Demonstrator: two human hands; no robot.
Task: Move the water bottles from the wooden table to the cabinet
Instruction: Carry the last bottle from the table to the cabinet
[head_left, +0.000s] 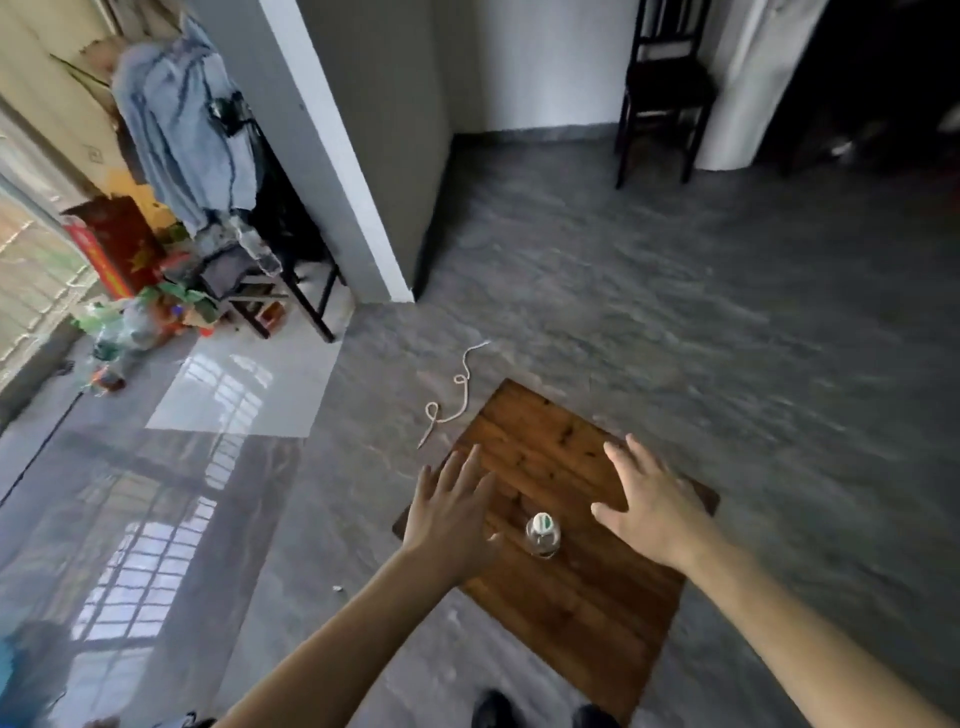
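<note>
A clear water bottle (543, 535) with a white and green cap is seen standing upright on the wooden table (582, 613), which sits at about 5 o'clock in the view. The left hand (449, 512) is held flat at the bottle's 9 o'clock, fingers spread wide and nothing grasped. The right hand (649, 501) is held at its 2 o'clock, likewise splayed and empty. A pale cord (457, 395) is seen lying on the grey floor (675, 312) at the table's 11 o'clock.
</note>
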